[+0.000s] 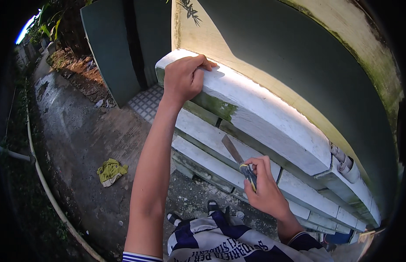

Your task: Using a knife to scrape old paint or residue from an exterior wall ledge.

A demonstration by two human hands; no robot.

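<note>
My right hand [265,187] is closed around the dark, yellow-trimmed handle of a scraper [232,148]. Its flat metal blade points up and to the left, in front of the stepped wall. The frame does not settle whether the blade touches the wall. At the far left end of a white-topped ledge [264,102], my left hand [184,78] rests on the upper surface with its fingers curled in. Anything inside those fingers is hidden. Green moss stains the ledge's front face below that hand.
Lower white-topped tiers [207,163] step down beneath the ledge. Grey pipe ends [345,163] stick out at its right end. A yellow-green cloth [111,172] lies on the concrete path [80,135]. A dark door panel [104,48] stands beyond a tiled threshold [146,102].
</note>
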